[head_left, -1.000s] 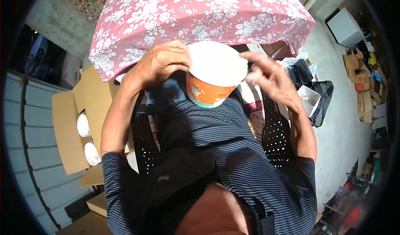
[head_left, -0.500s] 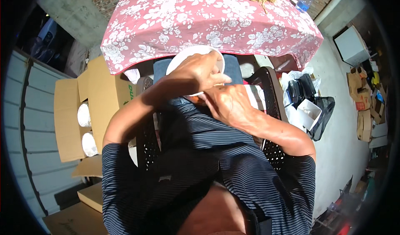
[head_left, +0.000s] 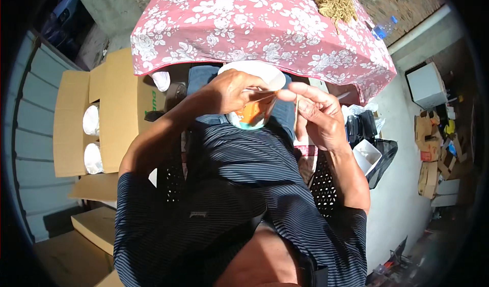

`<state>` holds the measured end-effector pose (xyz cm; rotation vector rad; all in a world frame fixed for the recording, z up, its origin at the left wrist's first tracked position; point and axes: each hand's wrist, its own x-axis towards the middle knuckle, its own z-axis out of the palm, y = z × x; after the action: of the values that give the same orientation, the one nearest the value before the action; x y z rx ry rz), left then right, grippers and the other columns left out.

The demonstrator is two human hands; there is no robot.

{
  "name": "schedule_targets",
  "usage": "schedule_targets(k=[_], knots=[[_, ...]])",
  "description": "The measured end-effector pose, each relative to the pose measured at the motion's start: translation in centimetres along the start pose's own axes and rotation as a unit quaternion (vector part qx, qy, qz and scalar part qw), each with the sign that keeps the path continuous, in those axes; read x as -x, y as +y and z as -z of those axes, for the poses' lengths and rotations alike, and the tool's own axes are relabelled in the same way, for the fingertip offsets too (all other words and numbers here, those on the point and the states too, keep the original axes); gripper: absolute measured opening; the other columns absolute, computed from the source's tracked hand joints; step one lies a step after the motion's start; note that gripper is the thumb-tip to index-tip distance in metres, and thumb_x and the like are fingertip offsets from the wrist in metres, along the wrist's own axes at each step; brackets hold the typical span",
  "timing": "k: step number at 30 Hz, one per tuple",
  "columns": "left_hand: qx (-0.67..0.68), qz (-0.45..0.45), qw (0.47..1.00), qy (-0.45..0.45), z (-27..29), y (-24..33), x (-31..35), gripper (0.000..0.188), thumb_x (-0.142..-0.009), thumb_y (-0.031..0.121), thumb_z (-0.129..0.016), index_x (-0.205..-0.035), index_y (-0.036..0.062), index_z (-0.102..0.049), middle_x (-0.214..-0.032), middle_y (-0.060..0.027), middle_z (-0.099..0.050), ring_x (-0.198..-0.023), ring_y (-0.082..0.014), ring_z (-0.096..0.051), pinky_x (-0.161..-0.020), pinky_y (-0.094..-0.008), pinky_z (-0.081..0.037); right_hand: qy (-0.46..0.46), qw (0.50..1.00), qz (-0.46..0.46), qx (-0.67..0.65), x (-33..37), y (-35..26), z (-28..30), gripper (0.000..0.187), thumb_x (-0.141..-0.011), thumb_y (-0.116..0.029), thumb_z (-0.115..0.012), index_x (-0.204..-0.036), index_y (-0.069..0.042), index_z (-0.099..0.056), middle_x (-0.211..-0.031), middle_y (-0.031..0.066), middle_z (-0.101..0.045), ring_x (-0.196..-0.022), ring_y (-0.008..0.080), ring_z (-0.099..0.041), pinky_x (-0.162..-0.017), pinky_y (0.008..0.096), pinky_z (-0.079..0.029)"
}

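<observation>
A paper tub [head_left: 249, 115], white inside with an orange printed side and a teal base, is held over my lap, its mouth tipped away from me. My left hand [head_left: 229, 92] grips it at the left, with fingers over the near rim. Just right of the tub is my right hand [head_left: 322, 115], raised, two fingers reaching toward the rim. Its thumb is bent in against the fingers by a thin pale strip; what this strip is, I cannot make out. The tub's contents do not show.
A table with a pink floral cloth [head_left: 224, 27] stands ahead, bearing a heap of tan yarn-like strands [head_left: 334, 4] and a clear bottle [head_left: 383, 30]. On the left is an open cardboard box [head_left: 119, 98] with white rounded items. Right of the chair lie bags and a white container [head_left: 367, 155].
My left hand has drawn back from across the tub's mouth to its left side. My right hand has lifted off the near side and moved right, leaving the orange side showing.
</observation>
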<state>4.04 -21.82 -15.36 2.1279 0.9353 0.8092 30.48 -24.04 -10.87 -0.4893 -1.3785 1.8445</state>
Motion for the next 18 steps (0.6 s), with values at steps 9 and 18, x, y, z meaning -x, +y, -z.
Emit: schedule_targets(k=[9, 18], knots=[[-0.044, -0.043, 0.997, 0.045, -0.5, 0.0, 0.4, 0.024, -0.092, 0.005, -0.059, -0.113, 0.0005, -0.068, -0.094, -0.0215, -0.07, -0.09, -0.0409, -0.067, -0.079, -0.0476, -0.051, 0.161, 0.974, 0.039, 0.156, -1.6, 0.4, 0.2, 0.032, -0.097, 0.001, -0.067, -0.13, 0.005, -0.066, -0.122, 0.0271, -0.071, -0.064, 0.0167, -0.071, -0.059, 0.0287, -0.061], [-0.062, 0.012, 0.998, 0.023, -0.6, -0.6, 0.8, 0.022, -0.091, 0.006, -0.061, -0.111, -0.0002, -0.069, -0.095, -0.0228, -0.07, -0.092, -0.0407, -0.068, -0.08, -0.0472, -0.052, 0.193, 0.962, 0.1, 0.167, -2.5, -0.9, -0.1, 0.026, -0.106, -0.017, -0.06, -0.12, 0.004, -0.067, -0.102, 0.0137, -0.074, -0.053, 0.0089, -0.054, -0.049, 0.0236, -0.046]])
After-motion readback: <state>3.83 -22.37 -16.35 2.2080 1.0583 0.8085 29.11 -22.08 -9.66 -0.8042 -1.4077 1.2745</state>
